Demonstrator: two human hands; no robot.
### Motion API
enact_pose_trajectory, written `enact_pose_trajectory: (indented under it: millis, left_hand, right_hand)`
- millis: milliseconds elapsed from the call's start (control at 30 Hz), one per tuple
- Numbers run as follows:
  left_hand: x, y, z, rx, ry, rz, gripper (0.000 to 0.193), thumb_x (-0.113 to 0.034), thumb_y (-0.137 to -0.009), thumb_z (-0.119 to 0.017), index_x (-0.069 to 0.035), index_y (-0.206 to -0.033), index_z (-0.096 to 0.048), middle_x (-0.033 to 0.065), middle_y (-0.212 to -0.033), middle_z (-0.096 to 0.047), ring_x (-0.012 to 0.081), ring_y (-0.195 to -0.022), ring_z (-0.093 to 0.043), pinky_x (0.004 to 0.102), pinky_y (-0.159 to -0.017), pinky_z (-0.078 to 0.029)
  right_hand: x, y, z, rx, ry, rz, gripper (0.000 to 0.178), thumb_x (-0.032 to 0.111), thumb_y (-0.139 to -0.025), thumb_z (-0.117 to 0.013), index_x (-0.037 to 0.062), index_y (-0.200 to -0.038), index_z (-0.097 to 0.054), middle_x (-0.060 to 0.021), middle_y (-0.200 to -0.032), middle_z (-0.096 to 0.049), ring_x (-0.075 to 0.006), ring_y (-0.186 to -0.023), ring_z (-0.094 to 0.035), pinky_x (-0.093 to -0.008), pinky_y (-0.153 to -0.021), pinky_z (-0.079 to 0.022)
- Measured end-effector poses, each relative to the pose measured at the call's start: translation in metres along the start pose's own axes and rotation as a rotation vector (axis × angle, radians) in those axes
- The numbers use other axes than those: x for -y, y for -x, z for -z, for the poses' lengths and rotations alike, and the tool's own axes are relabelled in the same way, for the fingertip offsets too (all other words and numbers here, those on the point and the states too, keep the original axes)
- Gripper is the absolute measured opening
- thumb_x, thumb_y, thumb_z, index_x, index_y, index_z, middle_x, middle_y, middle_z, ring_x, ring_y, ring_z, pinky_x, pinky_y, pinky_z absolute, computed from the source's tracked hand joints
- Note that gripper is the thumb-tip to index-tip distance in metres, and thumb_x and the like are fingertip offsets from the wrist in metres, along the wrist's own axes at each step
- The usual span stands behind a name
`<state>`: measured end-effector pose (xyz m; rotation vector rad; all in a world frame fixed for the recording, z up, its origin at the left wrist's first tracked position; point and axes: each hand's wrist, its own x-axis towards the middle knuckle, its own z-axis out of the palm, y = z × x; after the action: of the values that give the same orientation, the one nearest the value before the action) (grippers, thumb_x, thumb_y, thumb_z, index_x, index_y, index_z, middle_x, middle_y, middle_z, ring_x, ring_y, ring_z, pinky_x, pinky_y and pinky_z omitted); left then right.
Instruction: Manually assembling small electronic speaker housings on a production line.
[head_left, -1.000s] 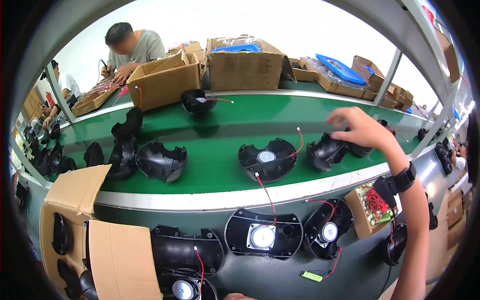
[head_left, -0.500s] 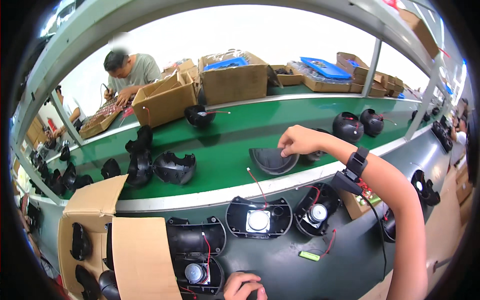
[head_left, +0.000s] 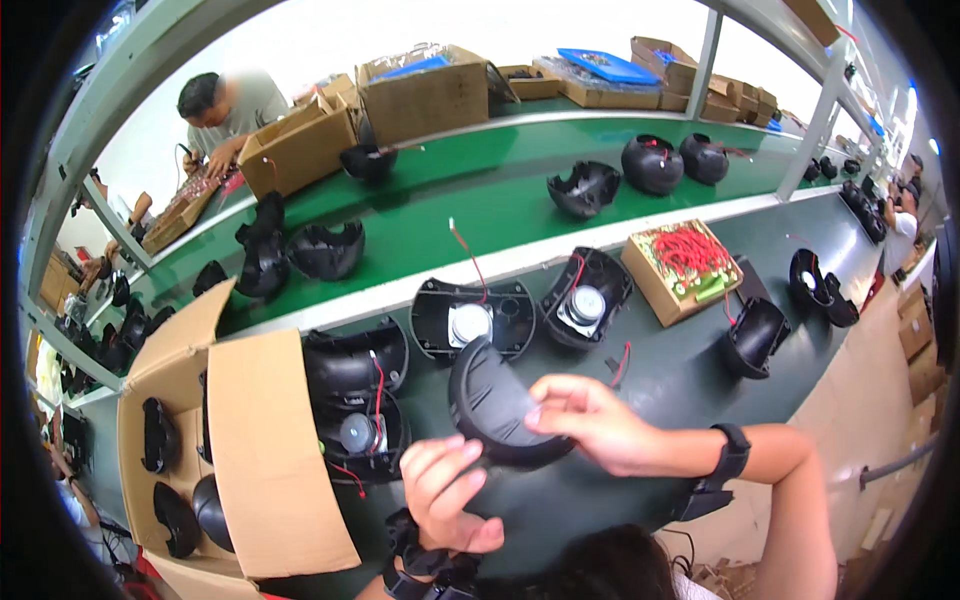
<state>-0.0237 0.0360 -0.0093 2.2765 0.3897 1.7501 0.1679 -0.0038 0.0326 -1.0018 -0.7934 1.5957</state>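
Observation:
In front of me, above the dark worktop, my right hand (head_left: 590,422) pinches a black rounded plastic shell (head_left: 492,400) by its right edge. My left hand (head_left: 440,490) is just left of the shell with fingers spread, holding nothing. Behind the shell lies a black housing with a silver speaker (head_left: 470,325) and a red wire. A second speaker housing (head_left: 588,300) sits to its right. Another housing with a round speaker (head_left: 360,433) rests to the left, below a black curved shell (head_left: 355,360). A red wire (head_left: 622,365) shows behind my right hand.
An open cardboard box (head_left: 270,450) with black shells stands at left. A small box of red wires and green cells (head_left: 680,270) sits at right. Beyond, a green conveyor belt (head_left: 450,200) carries black shells. Across it a person (head_left: 225,120) works beside cardboard boxes.
My right hand has brought the shell from over the belt toward me, above the worktop. My left hand has risen beside it with its fingers opened. The view has shifted.

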Motion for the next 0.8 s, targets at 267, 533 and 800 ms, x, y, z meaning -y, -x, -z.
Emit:
enact_pose_trajectory:
  millis: [267, 533, 800]
  left_hand:
    - [0.008, -0.008, 0.003, 0.342, 0.091, 0.155, 0.034, -0.027, -0.060, -0.080, -0.005, -0.079, -0.062, 0.0069, -0.091, -0.066, 0.0298, -0.093, -0.059, 0.0493, -0.090, -0.043]
    - [0.004, -0.006, 0.000, 0.402, 0.101, 0.166, 0.037, -0.029, -0.058, -0.084, -0.006, -0.077, -0.061, 0.0062, -0.090, -0.066, 0.0291, -0.095, -0.060, 0.0508, -0.094, -0.041]
    - [0.003, -0.006, -0.001, 0.402, 0.101, 0.210, 0.036, -0.028, -0.058, -0.084, -0.007, -0.076, -0.062, 0.0055, -0.089, -0.067, 0.0288, -0.096, -0.061, 0.0513, -0.096, -0.040]
  right_hand:
    - [-0.019, 0.028, 0.003, 0.192, 0.470, 0.015, 0.026, 0.017, -0.094, -0.053, -0.0018, -0.112, -0.053, -0.0053, -0.086, -0.065, -0.0091, -0.073, -0.057, -0.0255, -0.065, -0.046]
    - [-0.022, 0.045, 0.010, 0.366, 0.821, 0.002, 0.025, 0.023, -0.090, -0.060, 0.0014, -0.100, -0.053, -0.0082, -0.092, -0.054, -0.0137, -0.081, -0.052, -0.0265, -0.068, -0.043]
    - [0.000, 0.055, 0.005, 0.163, 1.165, 0.210, 0.011, 0.010, -0.086, -0.054, 0.0039, -0.095, -0.057, -0.0035, -0.073, -0.057, -0.0231, -0.074, -0.059, -0.0296, -0.073, -0.046]
